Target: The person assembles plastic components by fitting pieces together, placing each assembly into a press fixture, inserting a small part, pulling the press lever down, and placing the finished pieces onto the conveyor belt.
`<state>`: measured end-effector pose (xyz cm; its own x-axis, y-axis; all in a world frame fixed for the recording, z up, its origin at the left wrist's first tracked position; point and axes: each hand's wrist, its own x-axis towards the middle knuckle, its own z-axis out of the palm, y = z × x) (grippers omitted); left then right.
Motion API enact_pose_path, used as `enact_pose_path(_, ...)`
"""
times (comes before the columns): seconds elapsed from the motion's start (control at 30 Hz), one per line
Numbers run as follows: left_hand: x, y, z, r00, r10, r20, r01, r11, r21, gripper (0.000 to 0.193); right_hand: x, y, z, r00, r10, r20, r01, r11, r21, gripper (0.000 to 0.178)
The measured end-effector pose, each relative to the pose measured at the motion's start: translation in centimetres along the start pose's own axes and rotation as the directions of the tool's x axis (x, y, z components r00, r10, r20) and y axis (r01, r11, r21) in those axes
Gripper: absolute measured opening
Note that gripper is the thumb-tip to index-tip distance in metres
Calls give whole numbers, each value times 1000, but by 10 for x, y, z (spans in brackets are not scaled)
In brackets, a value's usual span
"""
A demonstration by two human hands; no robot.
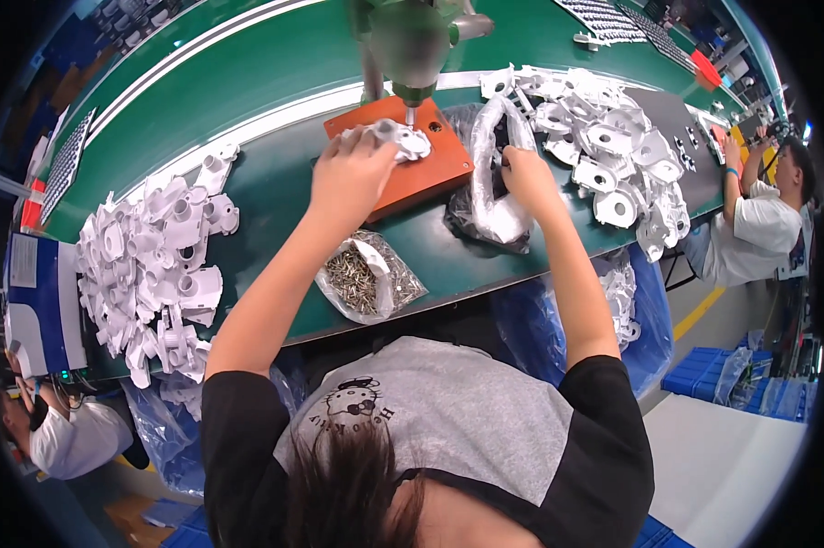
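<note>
A white moulded plastic part (410, 143) lies on an orange fixture block (430, 178), below the tip of a green drill-like machine (412, 55). My left hand (355, 169) grips this part from its left side. My right hand (527, 173) is at the opening of a clear plastic bag with a thick rolled rim (496, 215); its fingers are closed together, and what they hold, if anything, is hidden. Dark contents show inside that bag. Nearer to me, another clear bag (403, 274) holds many small metal screws (357, 281).
Heaps of white plastic parts stand on the left (147, 251) and right (613, 146) of the green bench. Beyond runs a green conveyor belt (248, 68). One co-worker (759, 215) sits at the right, another (69, 434) at the left. Blue bags (531, 320) hang below the bench edge.
</note>
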<state>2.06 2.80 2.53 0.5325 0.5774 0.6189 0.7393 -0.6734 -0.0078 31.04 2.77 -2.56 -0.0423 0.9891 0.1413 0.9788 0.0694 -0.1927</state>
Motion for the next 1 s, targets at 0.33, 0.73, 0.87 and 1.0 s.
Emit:
enact_pose_path(0.33, -14, -2, 15, 994, -69, 88, 88, 969, -231, 19, 7, -21, -27, 998, -5, -59, 42, 756, 654, 22)
enact_pose_path(0.73, -20, 2, 8, 991, -121, 58, 134, 940, -314, 24, 49, -98, -6, 773, -481, -413, 599, 769, 225, 11)
enact_pose_path(0.87, -19, -8, 8, 990, -128, 63, 141, 951, -275, 21, 32, -104, -11, 767, -495, -408, 604, 771, 202, 18)
enact_pose_path(1.0, -16, -14, 5, 973, -166, 158, 209, 926, -315, 23, 22, -107, -19, 857, -436, -277, 485, 863, 142, 25)
